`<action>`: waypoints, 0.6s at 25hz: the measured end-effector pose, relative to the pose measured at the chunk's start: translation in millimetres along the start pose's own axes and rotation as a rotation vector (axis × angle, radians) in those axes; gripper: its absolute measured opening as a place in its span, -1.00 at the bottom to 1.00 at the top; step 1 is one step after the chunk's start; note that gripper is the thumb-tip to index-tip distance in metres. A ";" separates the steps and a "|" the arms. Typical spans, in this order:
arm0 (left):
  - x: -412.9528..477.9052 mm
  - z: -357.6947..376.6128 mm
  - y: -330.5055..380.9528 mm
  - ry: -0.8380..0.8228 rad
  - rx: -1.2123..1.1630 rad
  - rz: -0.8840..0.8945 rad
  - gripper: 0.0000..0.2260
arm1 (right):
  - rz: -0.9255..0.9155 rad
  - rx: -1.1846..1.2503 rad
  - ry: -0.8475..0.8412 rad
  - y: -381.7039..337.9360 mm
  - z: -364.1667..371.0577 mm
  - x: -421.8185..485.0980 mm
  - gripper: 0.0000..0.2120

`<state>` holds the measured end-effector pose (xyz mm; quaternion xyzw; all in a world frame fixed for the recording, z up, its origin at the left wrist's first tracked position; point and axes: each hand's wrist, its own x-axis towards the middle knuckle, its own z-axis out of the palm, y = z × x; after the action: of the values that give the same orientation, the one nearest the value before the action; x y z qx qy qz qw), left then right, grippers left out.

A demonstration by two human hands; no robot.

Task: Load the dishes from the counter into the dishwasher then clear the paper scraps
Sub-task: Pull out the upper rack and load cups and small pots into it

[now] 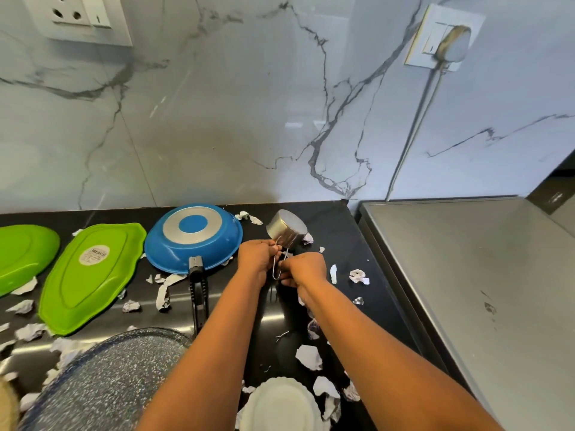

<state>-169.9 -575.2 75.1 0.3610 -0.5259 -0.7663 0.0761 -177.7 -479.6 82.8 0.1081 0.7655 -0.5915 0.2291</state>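
Black counter [342,228]; two green plates [93,290], one blue pan [174,250], one steel cup [287,228]; left hand [255,259] and right hand [306,270] pinch its wire handle [276,270].

The only label was a round white sticker [93,254] on the upturned green plate [90,293] at nine o'clock; its barcode and print were too small to read

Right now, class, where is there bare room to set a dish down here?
The grey steel top on the right is bare. On the black counter, only the back corner between the steel cup and that top is free. Green plates, blue pan, speckled pan and paper scraps crowd the rest.
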 end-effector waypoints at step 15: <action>-121.8 177.2 -78.7 -0.300 0.072 0.043 -0.82 | 0.046 0.306 0.255 54.8 -217.6 -87.8 -0.97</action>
<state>-172.7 -347.3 98.0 0.2335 -0.5663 -0.7904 0.0001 -125.8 -247.4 120.5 0.2334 0.6870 -0.6768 0.1246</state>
